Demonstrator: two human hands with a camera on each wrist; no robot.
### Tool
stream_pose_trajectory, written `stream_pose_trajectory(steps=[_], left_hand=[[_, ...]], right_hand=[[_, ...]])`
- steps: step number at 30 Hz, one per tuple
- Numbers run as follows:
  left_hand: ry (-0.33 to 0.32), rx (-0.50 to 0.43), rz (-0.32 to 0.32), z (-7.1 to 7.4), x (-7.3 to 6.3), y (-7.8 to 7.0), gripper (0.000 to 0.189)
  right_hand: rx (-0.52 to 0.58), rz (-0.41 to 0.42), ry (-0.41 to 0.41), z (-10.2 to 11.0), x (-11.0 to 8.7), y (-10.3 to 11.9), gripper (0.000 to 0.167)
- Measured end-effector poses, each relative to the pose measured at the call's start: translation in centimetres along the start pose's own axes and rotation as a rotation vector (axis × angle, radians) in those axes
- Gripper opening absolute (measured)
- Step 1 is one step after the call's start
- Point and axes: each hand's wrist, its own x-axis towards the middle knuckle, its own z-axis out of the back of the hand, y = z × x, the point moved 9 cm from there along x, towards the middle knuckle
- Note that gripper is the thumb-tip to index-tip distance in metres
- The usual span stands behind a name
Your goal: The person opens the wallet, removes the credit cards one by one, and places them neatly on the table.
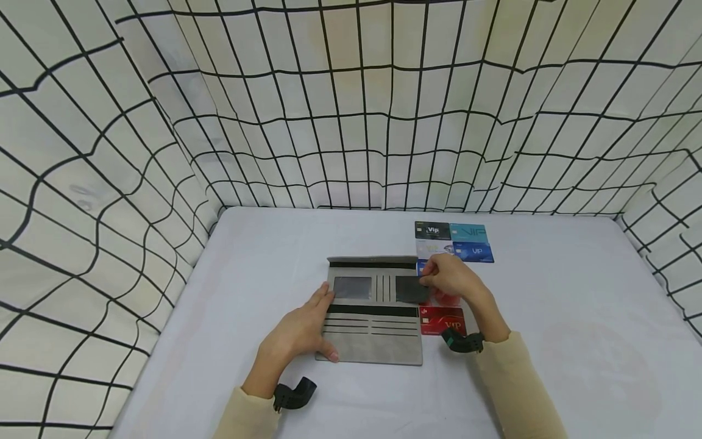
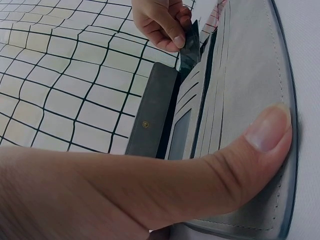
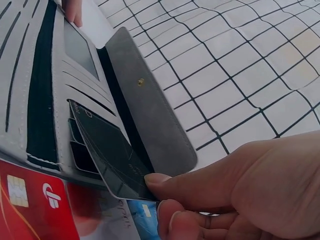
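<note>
A grey long wallet (image 1: 373,350) lies unfolded on the white table, its card slots and a clear window (image 1: 352,287) facing up. My left hand (image 1: 298,329) rests along its left side, thumb on the lower left corner and fingers near the window. Between thumb and fingers, my right hand (image 1: 452,277) pinches the outer edge of a dark card (image 3: 115,155). That card leans at a slant over the slots on the wallet's right part, its inner end at a slot opening in the right wrist view. A red VIP card (image 1: 441,320) lies beside the wallet, below my right hand.
Several cards lie up and to the right of the wallet: a black one (image 1: 432,230), a teal one (image 1: 468,232), a blue one (image 1: 473,252) and a pale one. More cards are partly hidden under my right hand. White walls with black grid lines (image 1: 356,122) enclose the table.
</note>
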Motion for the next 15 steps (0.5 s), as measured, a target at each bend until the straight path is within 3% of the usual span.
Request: stream_pose_trajectory(steps=[9,15], left_hand=[[-0.003,0.005,-0.004,0.1,0.1,0.0,0.122],[0.000,-0.002,-0.005,0.1,0.0,0.0,0.122]], right_hand=[[-0.017,0.020,0.028,1.0,-0.5,-0.4,0.014],[0.015,0.060,0.109,1.1,-0.9,-0.9,0.013]])
